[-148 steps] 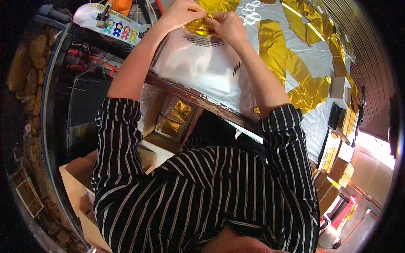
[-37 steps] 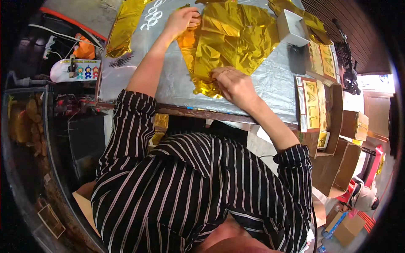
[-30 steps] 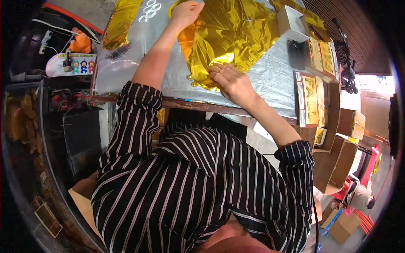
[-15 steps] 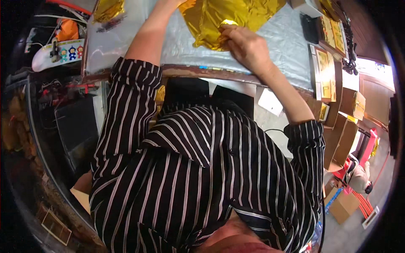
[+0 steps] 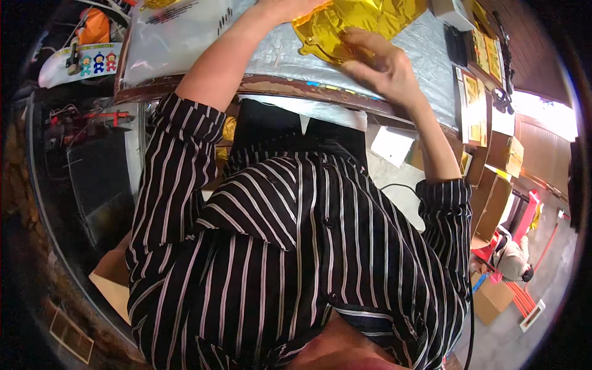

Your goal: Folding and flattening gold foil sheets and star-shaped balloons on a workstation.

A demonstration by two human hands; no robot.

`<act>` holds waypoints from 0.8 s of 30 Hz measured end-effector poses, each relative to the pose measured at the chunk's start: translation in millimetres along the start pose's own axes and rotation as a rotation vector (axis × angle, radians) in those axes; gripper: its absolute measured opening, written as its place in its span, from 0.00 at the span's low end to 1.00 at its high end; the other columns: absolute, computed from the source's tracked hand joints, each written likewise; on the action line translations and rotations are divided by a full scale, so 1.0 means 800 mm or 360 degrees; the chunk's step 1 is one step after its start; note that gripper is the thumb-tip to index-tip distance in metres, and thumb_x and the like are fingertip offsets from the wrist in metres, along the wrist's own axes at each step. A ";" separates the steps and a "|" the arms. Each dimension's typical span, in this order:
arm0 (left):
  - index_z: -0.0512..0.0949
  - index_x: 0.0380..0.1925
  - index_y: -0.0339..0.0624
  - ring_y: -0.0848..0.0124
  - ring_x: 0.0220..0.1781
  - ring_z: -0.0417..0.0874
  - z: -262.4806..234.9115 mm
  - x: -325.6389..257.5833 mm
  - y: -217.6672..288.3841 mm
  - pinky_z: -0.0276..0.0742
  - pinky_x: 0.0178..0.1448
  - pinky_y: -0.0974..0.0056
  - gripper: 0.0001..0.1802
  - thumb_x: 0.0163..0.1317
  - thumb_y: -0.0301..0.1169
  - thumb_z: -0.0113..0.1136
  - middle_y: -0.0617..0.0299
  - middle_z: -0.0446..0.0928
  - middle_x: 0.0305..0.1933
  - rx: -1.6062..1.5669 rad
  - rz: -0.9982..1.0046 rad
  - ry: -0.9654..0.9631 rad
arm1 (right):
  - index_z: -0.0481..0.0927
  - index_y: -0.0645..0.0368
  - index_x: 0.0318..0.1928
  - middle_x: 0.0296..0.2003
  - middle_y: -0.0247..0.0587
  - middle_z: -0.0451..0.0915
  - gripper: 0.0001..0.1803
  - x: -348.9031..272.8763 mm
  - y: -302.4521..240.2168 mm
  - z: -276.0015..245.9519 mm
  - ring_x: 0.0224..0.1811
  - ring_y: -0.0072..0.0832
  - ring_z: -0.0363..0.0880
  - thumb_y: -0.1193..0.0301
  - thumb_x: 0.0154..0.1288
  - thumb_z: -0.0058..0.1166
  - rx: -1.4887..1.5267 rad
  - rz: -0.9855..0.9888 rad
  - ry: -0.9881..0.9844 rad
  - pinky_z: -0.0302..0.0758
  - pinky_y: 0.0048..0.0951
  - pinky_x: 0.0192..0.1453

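Observation:
A shiny gold foil sheet, crinkled and with an uneven near edge, lies on the silvery-grey covered table. At the top edge of the picture my left hand rests at the foil's left side; its fingers are mostly cut off. My right hand is over the foil's near right part, thumb and fingers curved but apart, slightly blurred. The fingertips are at the foil, and no fold of it is visibly pinched between them.
A clear plastic sheet covers the table's left end. Cardboard boxes and gold-printed packs stand along the right. A white board with cartoon figures is at far left. Another person is at far right.
My right hand has loosened from a pinch on the foil's near edge and its fingers have spread. The foil and my left hand now appear further right and higher in view.

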State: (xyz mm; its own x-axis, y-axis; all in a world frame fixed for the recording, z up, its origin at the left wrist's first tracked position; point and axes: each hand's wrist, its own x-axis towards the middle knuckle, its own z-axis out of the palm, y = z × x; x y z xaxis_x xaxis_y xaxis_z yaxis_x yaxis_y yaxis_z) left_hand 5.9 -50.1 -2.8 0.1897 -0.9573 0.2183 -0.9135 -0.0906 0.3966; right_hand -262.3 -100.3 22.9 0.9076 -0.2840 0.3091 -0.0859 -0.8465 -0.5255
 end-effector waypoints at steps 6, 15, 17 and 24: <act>0.66 0.73 0.39 0.52 0.82 0.58 -0.004 0.004 0.000 0.50 0.82 0.48 0.39 0.73 0.54 0.54 0.44 0.62 0.79 -0.0078 0.0083 0.0104 | 0.64 0.58 0.75 0.75 0.52 0.64 0.31 0.040 0.049 0.010 0.78 0.48 0.61 0.57 0.79 0.48 -0.0742 -0.0015 0.0110 0.57 0.47 0.80; 0.82 0.52 0.41 0.51 0.61 0.78 -0.006 -0.061 0.027 0.74 0.65 0.50 0.25 0.66 0.49 0.67 0.51 0.77 0.58 0.0128 0.0133 0.0382 | 0.57 0.54 0.79 0.79 0.46 0.57 0.36 0.032 0.056 0.035 0.82 0.45 0.52 0.48 0.81 0.40 -0.0966 0.0166 0.0002 0.51 0.56 0.81; 0.83 0.42 0.34 0.50 0.56 0.78 -0.001 -0.079 0.044 0.75 0.63 0.49 0.24 0.57 0.44 0.74 0.47 0.76 0.51 0.0055 0.0036 0.0453 | 0.58 0.54 0.78 0.79 0.46 0.57 0.36 0.035 0.052 0.035 0.82 0.45 0.53 0.48 0.81 0.41 -0.0958 0.0154 0.0015 0.51 0.56 0.81; 0.83 0.38 0.44 0.48 0.51 0.82 0.004 -0.078 0.062 0.78 0.58 0.51 0.11 0.60 0.37 0.72 0.49 0.80 0.46 -0.0403 -0.0114 0.0547 | 0.59 0.57 0.78 0.78 0.48 0.59 0.35 0.038 0.050 0.037 0.80 0.46 0.56 0.50 0.80 0.43 -0.0970 0.0098 0.0050 0.54 0.56 0.79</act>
State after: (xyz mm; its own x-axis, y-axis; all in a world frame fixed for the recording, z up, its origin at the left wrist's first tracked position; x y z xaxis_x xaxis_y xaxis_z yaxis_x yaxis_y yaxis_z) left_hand -52.2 3.9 0.3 0.3972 -0.8002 0.4494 -0.7847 -0.0422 0.6184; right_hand -225.9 -129.3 -12.2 0.8818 -0.3459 0.3205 -0.3658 -0.9307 0.0020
